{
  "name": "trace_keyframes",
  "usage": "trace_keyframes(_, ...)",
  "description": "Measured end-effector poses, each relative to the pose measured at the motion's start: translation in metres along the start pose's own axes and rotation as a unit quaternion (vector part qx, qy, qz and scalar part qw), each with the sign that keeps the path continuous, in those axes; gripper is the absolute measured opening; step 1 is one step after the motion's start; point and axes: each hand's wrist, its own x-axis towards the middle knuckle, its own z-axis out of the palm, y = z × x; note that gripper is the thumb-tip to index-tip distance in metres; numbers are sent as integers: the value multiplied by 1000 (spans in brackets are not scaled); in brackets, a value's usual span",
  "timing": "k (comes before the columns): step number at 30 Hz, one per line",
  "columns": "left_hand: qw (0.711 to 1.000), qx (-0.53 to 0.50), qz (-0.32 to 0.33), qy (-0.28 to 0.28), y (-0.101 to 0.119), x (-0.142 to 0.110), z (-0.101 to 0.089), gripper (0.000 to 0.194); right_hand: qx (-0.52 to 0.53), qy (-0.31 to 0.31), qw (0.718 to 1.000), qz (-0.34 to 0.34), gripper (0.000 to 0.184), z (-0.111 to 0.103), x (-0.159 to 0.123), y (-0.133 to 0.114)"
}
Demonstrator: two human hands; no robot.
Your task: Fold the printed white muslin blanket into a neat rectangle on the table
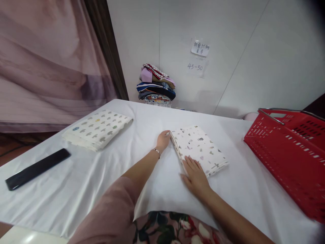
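Note:
A folded white cloth [203,145] with small scattered prints lies flat on the white-covered table [152,115], a little right of centre. At its far left corner, my left hand [163,139] has thumb and fingers closed on the fabric edge. My right hand [196,178] rests palm down on the near left part of the same cloth, fingers stretched out and thumb apart beside the edge. Over to the left lies a second folded cloth [101,127], cream with rows of grey mushroom-like shapes; neither hand touches it.
A long black flat object [38,168] lies at the left near the table's front. A red perforated basket [289,152] with a metal handle stands at the right. Beyond the far edge rises a stack of folded fabrics [156,84] against the wall. A pink curtain [50,67] hangs at left.

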Motion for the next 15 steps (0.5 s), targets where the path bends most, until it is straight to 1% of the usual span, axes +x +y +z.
trace_keyframes(1, 1000, -8, 22, 13, 0, -6, -2, 30, 26, 1, 1000, 8, 51, -3, 1, 2)
trace_keyframes(3, 994, -22, 103, 28, 1, -16, -6, 22, 85, 6, 996, 27, 45, -12, 6, 5)
trace_keyframes(5, 977, -21, 211, 7, 5, -24, -11, 15, 141, 2, 989, 47, 36, -22, 15, 9)
trace_keyframes(6, 966, -12, 257, -14, 7, -27, -13, 13, 159, -4, 986, 60, 32, -26, 20, 11)
trace_keyframes(7, 957, 2, 289, -35, 9, -28, -15, 11, 169, -12, 982, 78, 29, -30, 26, 12)
trace_keyframes(9, 943, 30, 325, -61, 12, -29, -19, 8, 168, -30, 978, 120, 24, -34, 37, 14)
trace_keyframes(11, 937, 50, 340, -63, 13, -28, -21, 7, 154, -38, 976, 150, 21, -34, 46, 14)
trace_keyframes(15, 933, 67, 346, -77, 10, -26, -21, 7, 138, -22, 976, 165, 18, -28, 52, 14)
